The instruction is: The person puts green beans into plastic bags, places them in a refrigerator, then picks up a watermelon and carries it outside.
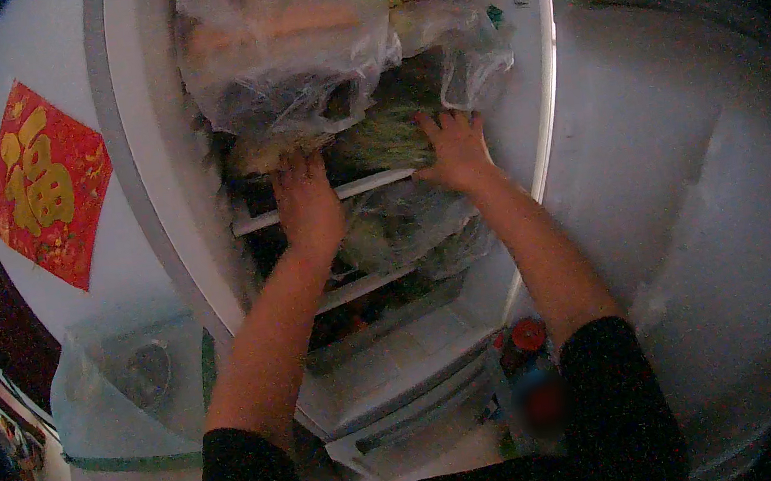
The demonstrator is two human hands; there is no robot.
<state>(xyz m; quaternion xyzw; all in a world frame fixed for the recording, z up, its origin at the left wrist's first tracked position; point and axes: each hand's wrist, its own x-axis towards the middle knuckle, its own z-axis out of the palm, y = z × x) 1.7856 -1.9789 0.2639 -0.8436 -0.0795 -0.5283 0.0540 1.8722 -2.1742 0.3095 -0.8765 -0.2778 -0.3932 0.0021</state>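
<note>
Both of my hands reach into an open refrigerator at the level of a shelf with a white front edge [379, 183]. My left hand [310, 202] has its back to me, and its blurred fingers rest against a pale brown bundle [263, 153]. On the right, my right hand [458, 148] is spread at the edge of a heap of stringy green vegetables [382, 139]. No grip shows in either hand, though the undersides of the fingers are hidden. Large clear plastic bags [296, 60] of food bulge out above both hands.
A bagged item [405, 224] fills the shelf below. Lower down is a drawer front [415, 392]. The refrigerator door [659, 162] stands open at right, near a red-capped bottle [529, 334]. At left are a red paper decoration [52, 184] and a translucent cover with green trim [133, 387].
</note>
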